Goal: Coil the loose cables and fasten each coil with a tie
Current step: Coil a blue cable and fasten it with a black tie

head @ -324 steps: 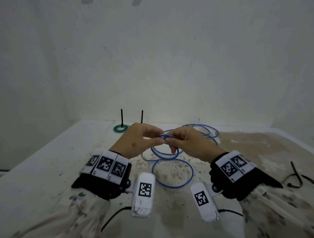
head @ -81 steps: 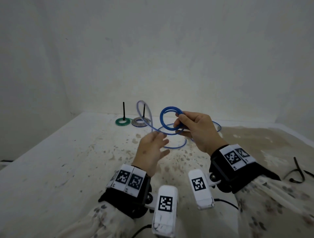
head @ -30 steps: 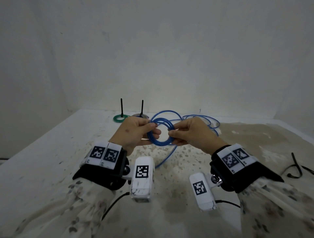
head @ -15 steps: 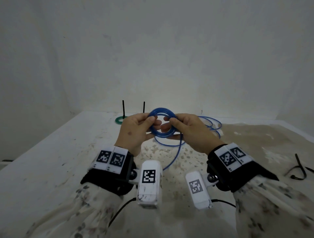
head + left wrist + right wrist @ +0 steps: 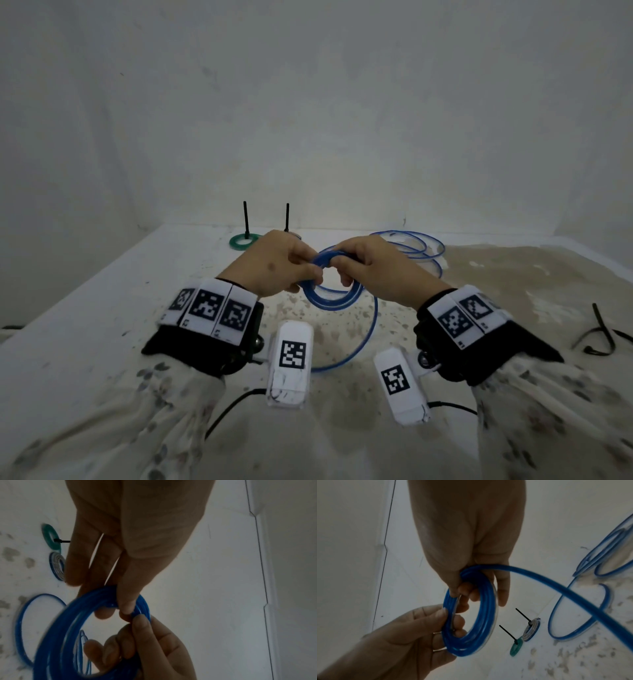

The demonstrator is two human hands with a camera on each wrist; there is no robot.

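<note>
A small coil of blue cable (image 5: 329, 297) hangs above the table between both hands. My left hand (image 5: 310, 272) pinches its left side with thumb and fingers, and my right hand (image 5: 339, 270) grips its top right. In the left wrist view the coil (image 5: 68, 628) sits under the left hand (image 5: 120, 601), with the right hand (image 5: 137, 635) below it. The right wrist view shows the coil (image 5: 479, 615) held by the right hand (image 5: 465, 588) and the left hand (image 5: 447, 619). The uncoiled blue cable (image 5: 375, 318) trails down to loose loops (image 5: 414, 248) at the far right.
A green coil (image 5: 243, 241) with an upright black tie lies at the back left. Beside it lies a grey coil (image 5: 531, 628) with its own tie, hidden by my left hand in the head view. Loose black ties (image 5: 599, 337) lie at the table's right edge.
Both hands have come down and nearer with the blue coil since half a second ago. The coil now tilts flatter, and the trailing cable swings in a wider arc below it.
</note>
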